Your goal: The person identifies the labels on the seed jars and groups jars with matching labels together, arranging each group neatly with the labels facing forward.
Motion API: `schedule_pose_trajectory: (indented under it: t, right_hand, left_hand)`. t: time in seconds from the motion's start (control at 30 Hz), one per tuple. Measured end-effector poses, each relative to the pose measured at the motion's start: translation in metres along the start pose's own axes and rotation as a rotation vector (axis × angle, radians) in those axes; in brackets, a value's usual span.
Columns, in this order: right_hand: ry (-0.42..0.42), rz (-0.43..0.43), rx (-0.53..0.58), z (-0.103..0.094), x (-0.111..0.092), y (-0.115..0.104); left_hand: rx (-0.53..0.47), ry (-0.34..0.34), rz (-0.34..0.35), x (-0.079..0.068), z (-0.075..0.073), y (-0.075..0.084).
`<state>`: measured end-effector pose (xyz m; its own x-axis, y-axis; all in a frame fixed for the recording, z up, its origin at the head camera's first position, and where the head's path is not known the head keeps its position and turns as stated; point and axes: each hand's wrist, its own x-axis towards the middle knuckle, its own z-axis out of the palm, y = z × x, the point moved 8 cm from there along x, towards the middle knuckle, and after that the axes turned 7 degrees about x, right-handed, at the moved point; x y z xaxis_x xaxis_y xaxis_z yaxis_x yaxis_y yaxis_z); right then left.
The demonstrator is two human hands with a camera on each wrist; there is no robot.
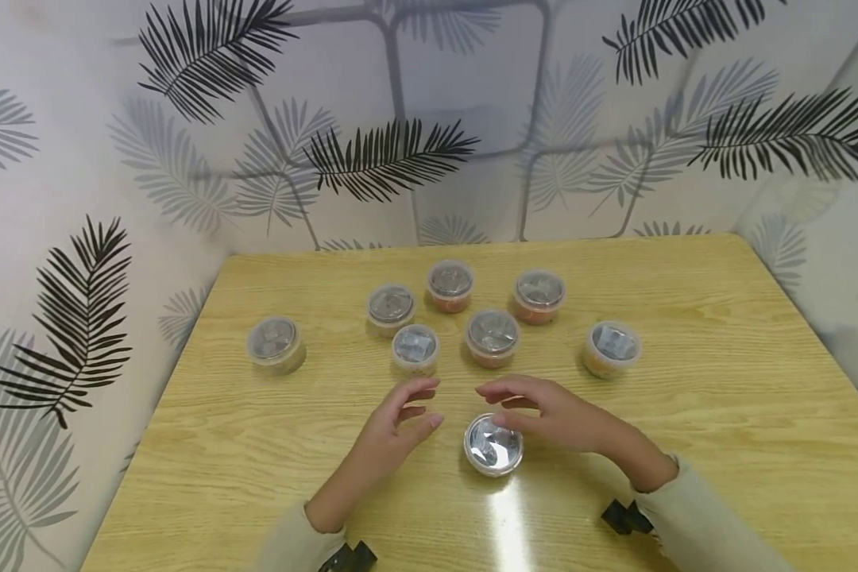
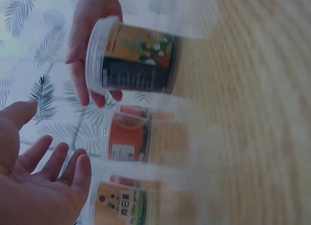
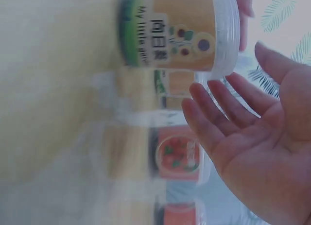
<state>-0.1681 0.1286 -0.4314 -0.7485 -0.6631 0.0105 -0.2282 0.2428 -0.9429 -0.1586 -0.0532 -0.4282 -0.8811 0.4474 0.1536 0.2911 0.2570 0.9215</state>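
A round clear-lidded plastic tub [image 1: 493,451] stands upright on the table between and just below both hands. In the left wrist view the nearest tub [image 2: 138,60] has an orange and dark printed label; in the right wrist view the nearest tub [image 3: 180,35] shows a label reading "My little" in part. My left hand [image 1: 393,425] hovers left of the near tub, fingers loosely bent, holding nothing. From the right, my right hand [image 1: 554,411] reaches over, its thumb overlapping the lid's edge in the head view; whether it touches cannot be told. No fingers grip the tub.
Several similar lidded tubs stand farther back on the wooden table [image 1: 272,445], among them a far-left tub [image 1: 276,345], a small tub [image 1: 415,349], a middle tub [image 1: 492,339] and a right tub [image 1: 611,349]. Leaf-patterned cloth [image 1: 457,111] rises behind the table.
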Motion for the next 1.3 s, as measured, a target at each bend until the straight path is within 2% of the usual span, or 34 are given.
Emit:
schedule_pose_trajectory:
  t: [0.1, 0.2, 0.47, 0.7, 0.87, 1.03, 1.3]
  right_hand:
    - [-0.03, 0.027, 0.073, 0.005, -0.016, 0.009]
    - [-0.039, 0.049, 0.112, 0.012, -0.028, 0.019]
    - [0.003, 0.041, 0.165, 0.018, -0.034, 0.023]
    - [0.032, 0.048, 0.186, 0.018, -0.029, 0.025]
    - [0.066, 0.056, 0.16, 0.014, -0.026, 0.024]
    - [0.089, 0.065, 0.214, 0.01, -0.023, 0.019]
    - [0.083, 0.07, 0.341, 0.011, -0.017, 0.012]
  left_hand:
    - [-0.018, -0.08, -0.035, -0.006, 0.013, 0.01]
    - [-0.03, -0.131, -0.078, -0.011, 0.023, 0.017]
    - [-0.02, -0.213, -0.067, -0.014, 0.046, -0.007]
    - [-0.078, -0.178, -0.096, -0.009, 0.05, -0.012]
    - [-0.108, -0.144, -0.128, -0.007, 0.045, 0.003]
    - [-0.113, -0.129, -0.158, -0.006, 0.039, 0.016]
    - [-0.162, -0.118, -0.15, -0.004, 0.043, 0.003]
